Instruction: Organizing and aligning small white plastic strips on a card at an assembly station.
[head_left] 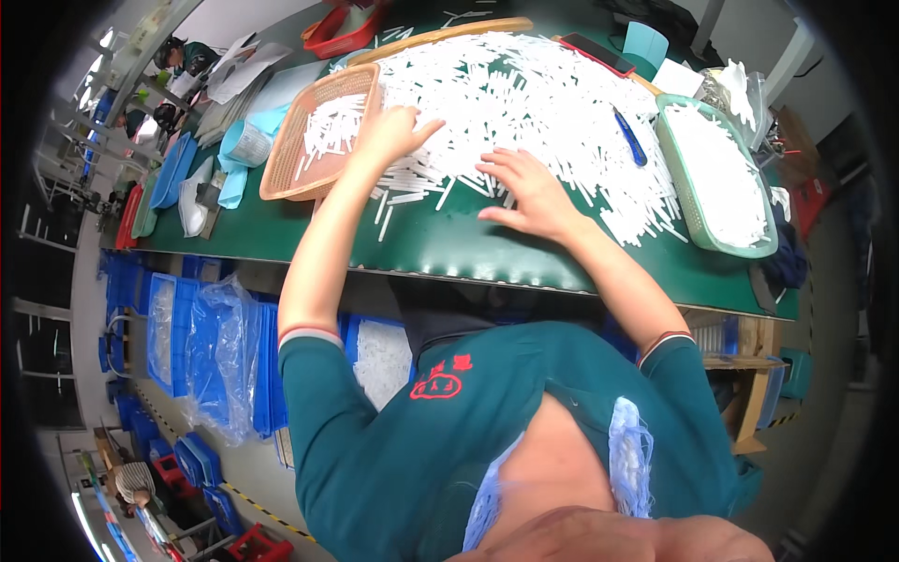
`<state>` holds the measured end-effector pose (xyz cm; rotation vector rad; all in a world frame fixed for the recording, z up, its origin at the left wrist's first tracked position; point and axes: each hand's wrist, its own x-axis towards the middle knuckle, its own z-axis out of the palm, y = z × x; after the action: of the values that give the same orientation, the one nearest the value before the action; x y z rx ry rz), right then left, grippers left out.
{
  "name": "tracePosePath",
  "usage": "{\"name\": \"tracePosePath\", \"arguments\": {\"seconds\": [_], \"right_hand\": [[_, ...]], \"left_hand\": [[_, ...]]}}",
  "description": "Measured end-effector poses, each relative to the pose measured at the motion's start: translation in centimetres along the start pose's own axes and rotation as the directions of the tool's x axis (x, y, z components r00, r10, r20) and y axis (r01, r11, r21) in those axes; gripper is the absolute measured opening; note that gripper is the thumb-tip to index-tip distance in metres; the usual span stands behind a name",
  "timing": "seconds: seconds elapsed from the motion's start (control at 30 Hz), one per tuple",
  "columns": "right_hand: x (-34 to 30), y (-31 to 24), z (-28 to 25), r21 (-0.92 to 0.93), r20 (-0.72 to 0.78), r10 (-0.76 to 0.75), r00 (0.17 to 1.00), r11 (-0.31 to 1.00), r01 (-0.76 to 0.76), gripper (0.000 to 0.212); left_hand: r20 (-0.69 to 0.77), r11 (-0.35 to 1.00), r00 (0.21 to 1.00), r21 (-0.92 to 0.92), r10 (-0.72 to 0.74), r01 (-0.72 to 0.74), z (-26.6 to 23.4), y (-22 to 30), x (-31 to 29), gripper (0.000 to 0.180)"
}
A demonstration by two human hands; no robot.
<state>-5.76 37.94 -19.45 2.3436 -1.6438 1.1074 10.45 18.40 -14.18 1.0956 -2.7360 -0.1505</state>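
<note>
Nearest the camera, a dark green shirt (412, 468) fills the lower part of the view, with the person's bare forearms reaching up from its sleeves. White sticks (506, 94) lie heaped across the green tabletop (449, 245), and the middle of that heap serves as the clock's centre, with twelve away from the person.

At nine o'clock, the left hand (389, 136) is beside the right wall of an orange basket (323, 185), over the heap's edge, fingers bent and one digit stretched toward three; whether it pinches any sticks I cannot tell. Toward six, the right hand (536, 195) is palm down over the near fringe, fingers loosely spread and thumb pointing to nine.

More sticks lie inside the orange basket. A blue cutter (629, 138) rests on the heap near three. At four, a pale green basket (691, 208) is filled with sticks. A wooden strip (449, 37) borders the heap toward eleven; a red basket (339, 39) sits at ten, and a dark flat device with a red edge (596, 54) lies between one and two. Farther out, below the tabletop at eight, stand blue crates (169, 328) and clear plastic wrap (220, 361).
</note>
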Motion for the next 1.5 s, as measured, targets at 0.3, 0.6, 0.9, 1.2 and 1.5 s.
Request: {"name": "tracePosePath", "arguments": {"seconds": [0.3, 0.6, 0.9, 1.2, 1.5], "right_hand": [[-3.0, 1.1, 0.0, -0.125, 0.238, -0.004, 0.971, 0.992, 0.035, 0.067], [-3.7, 1.1, 0.9, -0.011, 0.121, -0.108, 0.987, 0.994, 0.11, 0.053], [-2.9, 1.3, -0.7, 0.124, 0.091, -0.083, 0.992, 0.99, 0.072, 0.048], [-2.1, 3.1, -4.1, 0.051, -0.07, 0.158, 0.985, 0.987, -0.154, 0.045], [5.4, 5.8, -3.9, 0.053, -0.217, 0.152, 0.964, 0.988, -0.144, 0.091]], "left_hand": [[0.303, 0.881, 0.872, 0.401, -0.385, 0.25, 6.7, 6.5, 11.4, 0.101], [0.158, 0.951, 0.961, 0.25, -0.225, 0.182, 8.2, 7.6, 12.4, 0.041], [-0.011, 0.984, 0.986, 0.062, -0.167, 0.167, 5.1, 5.5, 12.2, 0.023], [-0.057, 0.882, 0.996, -0.471, -0.069, 0.034, 5.7, 1.0, 11.6, 0.031], [0.386, -0.128, 0.894, -0.898, 0.226, 0.42, 3.9, 8.0, 3.9, 0.036]]}}
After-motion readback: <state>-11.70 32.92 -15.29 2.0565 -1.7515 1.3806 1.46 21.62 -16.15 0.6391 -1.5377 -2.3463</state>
